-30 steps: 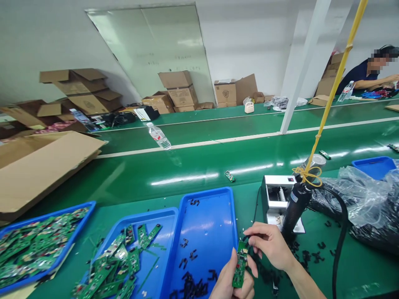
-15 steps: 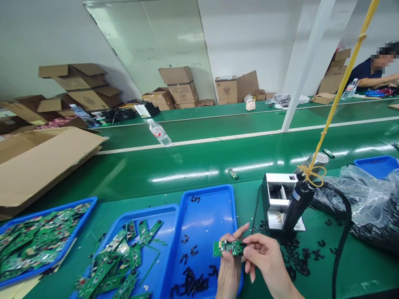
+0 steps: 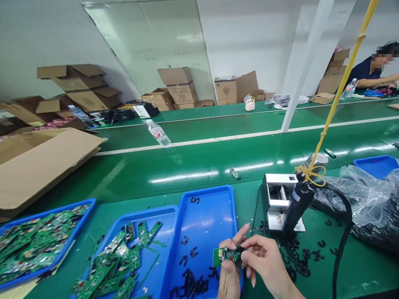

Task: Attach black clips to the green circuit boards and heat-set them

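Both my hands hold a small green circuit board (image 3: 226, 256) sideways above the blue tray, its left end lying over the tray. My left hand (image 3: 230, 278) pinches it from below and my right hand (image 3: 264, 259) grips its right end between thumb and fingers. Beneath them, the blue tray (image 3: 205, 220) holds several small black plastic clips. A neighbouring blue tray (image 3: 158, 220) holds loose green boards and strips, and a third blue tray (image 3: 52, 214) at the left is piled with boards. To the right of my right hand, a black heat gun (image 3: 297, 207) hangs on a yellow cord.
A white-and-silver bench machine (image 3: 277, 203) stands behind the heat gun. Black clips (image 3: 299, 257) lie scattered on the green bench, beside a clear bag (image 3: 364, 199) of them. Beyond is a green conveyor with a water bottle (image 3: 158, 133). A co-worker (image 3: 364, 72) sits far right.
The board, held upright one second ago, now lies sideways in both hands. Over the last half second it has tilted only slightly. My view has shifted a little.
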Motion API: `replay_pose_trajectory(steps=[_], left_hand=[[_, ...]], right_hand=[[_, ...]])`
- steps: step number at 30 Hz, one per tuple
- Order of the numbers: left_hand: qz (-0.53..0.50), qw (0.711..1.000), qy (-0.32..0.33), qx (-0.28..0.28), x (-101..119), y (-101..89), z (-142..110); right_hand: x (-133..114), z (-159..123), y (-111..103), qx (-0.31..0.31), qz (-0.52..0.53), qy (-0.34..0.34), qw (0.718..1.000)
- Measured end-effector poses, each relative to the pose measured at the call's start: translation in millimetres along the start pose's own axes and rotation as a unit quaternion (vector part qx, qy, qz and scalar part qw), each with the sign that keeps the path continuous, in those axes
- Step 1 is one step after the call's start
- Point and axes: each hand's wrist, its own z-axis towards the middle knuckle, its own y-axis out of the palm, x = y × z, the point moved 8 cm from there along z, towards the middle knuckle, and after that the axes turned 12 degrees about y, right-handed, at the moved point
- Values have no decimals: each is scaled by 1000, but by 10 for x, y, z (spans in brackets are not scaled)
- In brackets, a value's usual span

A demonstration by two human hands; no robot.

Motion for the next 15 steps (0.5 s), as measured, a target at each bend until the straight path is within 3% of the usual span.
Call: replay_pose_trajectory(steps=[15], left_hand=[[17, 998, 1, -57, -44, -97, -36]], right_hand=[[-11, -38, 8, -7, -10, -4, 1000]])
